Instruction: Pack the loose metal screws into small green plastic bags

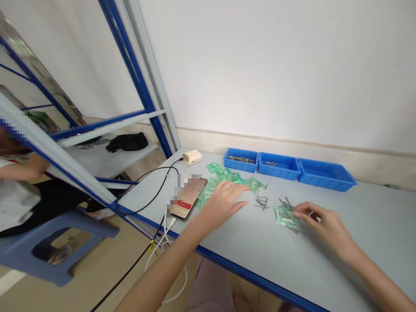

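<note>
My left hand (227,200) hovers with fingers apart and nothing in them, beside a pile of small green plastic bags (209,190). My right hand (313,214) pinches the right edge of a green plastic bag (286,216) with metal pieces in it. Loose screws (286,201) lie just behind that bag, and a few more stick out below it. Between my hands sits a small heap of screws (261,202). Another green bag (256,185) lies behind this heap.
Three blue trays stand along the wall: left (241,160) and middle (278,165) with screws, right (326,174) with none visible. A phone (190,199), a cream power bank (192,157) and cables lie at left. Beyond the blue frame, a person sits on a blue stool (65,242).
</note>
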### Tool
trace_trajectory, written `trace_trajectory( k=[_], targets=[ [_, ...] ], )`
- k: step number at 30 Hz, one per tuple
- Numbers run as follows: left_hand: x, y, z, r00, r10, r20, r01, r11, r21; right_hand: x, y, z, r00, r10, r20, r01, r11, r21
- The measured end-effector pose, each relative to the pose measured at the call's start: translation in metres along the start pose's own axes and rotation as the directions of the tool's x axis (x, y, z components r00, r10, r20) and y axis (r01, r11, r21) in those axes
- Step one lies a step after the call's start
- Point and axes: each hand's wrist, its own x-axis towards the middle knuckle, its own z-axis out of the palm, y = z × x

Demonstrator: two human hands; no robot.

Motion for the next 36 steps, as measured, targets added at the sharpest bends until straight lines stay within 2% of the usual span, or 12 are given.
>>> trace_trajectory(
  k=[3,5,7,9,13,16,19,22,26,31,36],
  targets=[
    [0.066,0.011,0.049,0.976,0.204,0.075,-0.207,0.978,0.022,0.04,-0.004,0.009,0.998,0.039,-0.057,-0.027,0.979,0.204],
    [0.093,0.013,0.074,0.961,0.258,0.101,-0.263,0.964,0.038,0.059,-0.002,0.017,0.99,0.072,-0.121,-0.028,0.944,0.329],
    [0.105,0.012,0.089,0.966,0.245,0.082,-0.248,0.969,0.025,0.068,0.002,0.023,0.984,0.095,-0.151,-0.029,0.921,0.388],
    [0.104,0.01,0.098,0.976,0.213,0.046,-0.213,0.977,-0.002,0.067,0.007,0.028,0.987,0.095,-0.132,-0.038,0.923,0.382],
    [0.094,0.009,0.103,0.982,0.19,0.023,-0.188,0.98,-0.064,0.057,0.01,0.029,0.992,0.046,-0.114,-0.013,0.962,0.273],
    [0.093,0.012,0.102,0.992,0.122,0.018,-0.119,0.986,-0.114,0.05,0.004,0.026,0.981,-0.036,-0.193,0.051,0.996,0.072],
    [0.094,0.016,0.102,0.998,0.055,0.027,-0.05,0.983,-0.176,0.046,-0.003,0.024,0.957,-0.136,-0.254,0.118,0.989,-0.086],
    [0.092,0.018,0.103,0.999,0.037,0.027,-0.029,0.97,-0.242,0.044,-0.008,0.024,0.949,-0.181,-0.259,0.155,0.981,-0.118],
    [0.091,0.017,0.103,0.998,0.059,0.015,-0.054,0.967,-0.249,0.043,-0.011,0.023,0.961,-0.201,-0.19,0.169,0.97,-0.175],
    [0.091,0.018,0.1,1.0,0.006,0.03,0.003,0.954,-0.299,0.041,-0.013,0.023,0.936,-0.308,-0.173,0.24,0.913,-0.329],
    [0.091,0.017,0.102,0.999,0.003,0.05,0.017,0.924,-0.383,0.043,-0.012,0.02,0.94,-0.293,-0.177,0.22,0.912,-0.347]
  ],
)
